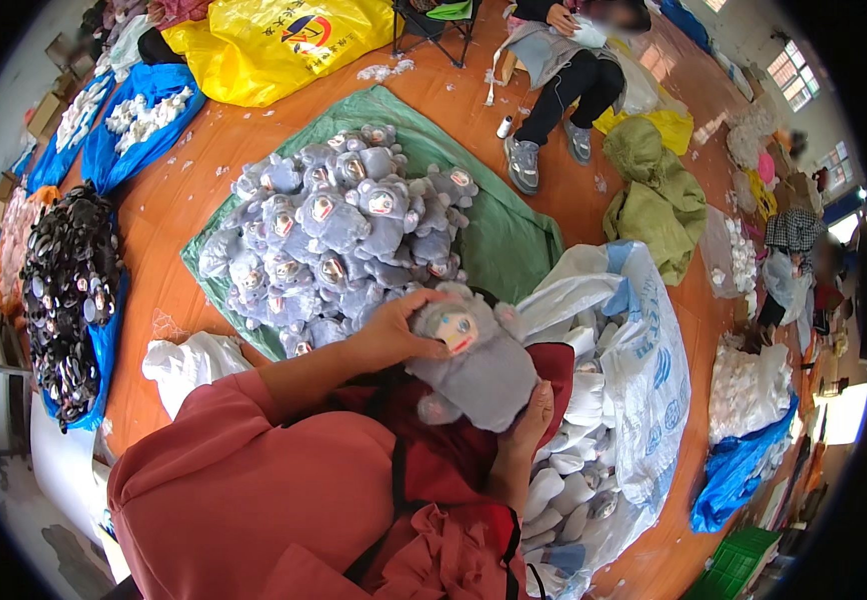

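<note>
Between my two hands, over my lap, is a grey plush doll (484, 375) with a fuzzy hood, round ears and a painted face. My left hand (399, 335) grips its head end, the thumb lying beside the face. Around the doll's lower right side closes my right hand (531, 418), its palm partly hidden. Just beyond, a heap of similar grey plush dolls (324, 215) lies on a green cloth sheet (504, 240). By my right arm stands an open white woven sack (644, 400) holding grey and white plush pieces (569, 480).
Ahead to the right sits another person (574, 80) holding something white. A yellow bag (274, 50), blue bags with white pieces (149, 110) and a dark plush pile (69, 300) line the left and back. An olive sack (654, 200) and a green crate (739, 565) stand right.
</note>
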A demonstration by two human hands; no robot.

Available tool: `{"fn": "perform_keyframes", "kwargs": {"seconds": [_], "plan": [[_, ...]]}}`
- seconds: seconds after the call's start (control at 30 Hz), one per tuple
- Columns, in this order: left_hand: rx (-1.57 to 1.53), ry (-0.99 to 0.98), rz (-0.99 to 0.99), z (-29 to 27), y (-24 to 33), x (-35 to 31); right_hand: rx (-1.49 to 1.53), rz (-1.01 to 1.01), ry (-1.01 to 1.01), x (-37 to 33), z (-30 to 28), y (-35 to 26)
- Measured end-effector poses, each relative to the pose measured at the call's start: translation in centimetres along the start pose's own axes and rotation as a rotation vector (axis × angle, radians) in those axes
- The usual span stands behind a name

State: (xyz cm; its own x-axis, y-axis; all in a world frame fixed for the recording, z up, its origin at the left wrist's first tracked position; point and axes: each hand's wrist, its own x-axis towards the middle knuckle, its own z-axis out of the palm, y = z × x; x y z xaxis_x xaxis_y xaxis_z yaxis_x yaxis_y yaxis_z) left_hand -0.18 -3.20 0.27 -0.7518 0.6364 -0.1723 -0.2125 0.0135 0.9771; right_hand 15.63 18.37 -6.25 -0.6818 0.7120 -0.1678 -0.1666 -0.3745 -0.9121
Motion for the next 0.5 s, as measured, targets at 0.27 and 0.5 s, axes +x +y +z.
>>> {"fn": "perform_keyframes", "kwargs": {"seconds": [0.27, 0.5], "plan": [[-0.170, 0.710, 0.075, -13.3, -4.1, 5.4, 0.076, -0.138, 0.034, 2.8, -1.8, -4.1], [0.548, 1.013, -0.036, -24.6, -7.8, 11.6, -0.014, -0.033, 0.328, 3.6, -5.0, -5.4]]}}
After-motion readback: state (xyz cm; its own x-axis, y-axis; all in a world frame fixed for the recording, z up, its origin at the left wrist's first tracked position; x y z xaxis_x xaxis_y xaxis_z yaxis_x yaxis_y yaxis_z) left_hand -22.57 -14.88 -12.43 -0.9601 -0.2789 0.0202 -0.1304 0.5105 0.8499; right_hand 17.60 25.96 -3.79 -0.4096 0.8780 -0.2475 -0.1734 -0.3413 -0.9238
